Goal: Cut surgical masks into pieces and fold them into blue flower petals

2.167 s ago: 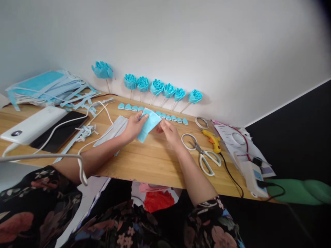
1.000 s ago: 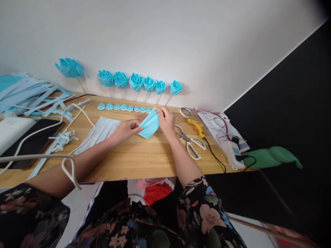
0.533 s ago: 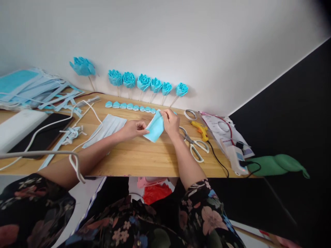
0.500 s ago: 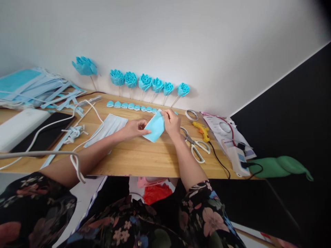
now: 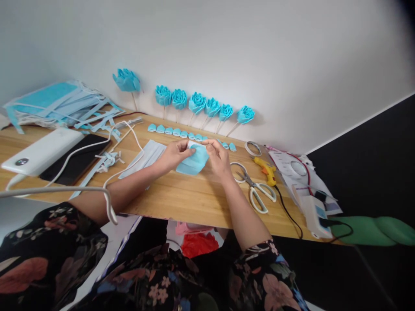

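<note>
Between my hands is a small piece of blue face-mask fabric (image 5: pixel 193 162), its top edge showing white. My left hand (image 5: pixel 175 154) pinches its upper left part, thumb on the front. The fingers of my right hand (image 5: pixel 218 156) pinch the upper right corner. Behind it runs a row of small folded blue petals (image 5: pixel 177 131), partly hidden by the hands. A pale pleated mask sheet (image 5: pixel 144 157) lies left, partly under my left forearm. White-handled scissors (image 5: pixel 253 185) rest open on the table to the right of my right hand.
Blue fabric roses on sticks (image 5: pixel 197 103) lean along the wall. A heap of masks and cut strips (image 5: pixel 61 103), a white power bank (image 5: pixel 42 151) and a dark phone (image 5: pixel 76 160) lie left. Right are a tape roll (image 5: pixel 253 148), yellow glue gun (image 5: pixel 266 169) and power strip (image 5: pixel 316 216). A white cable (image 5: pixel 108 196) crosses my left forearm.
The blue piece has turned from slanted to nearly level, with a white edge now along its top. Both hands have shifted to hold its upper side. The camera view has swung left.
</note>
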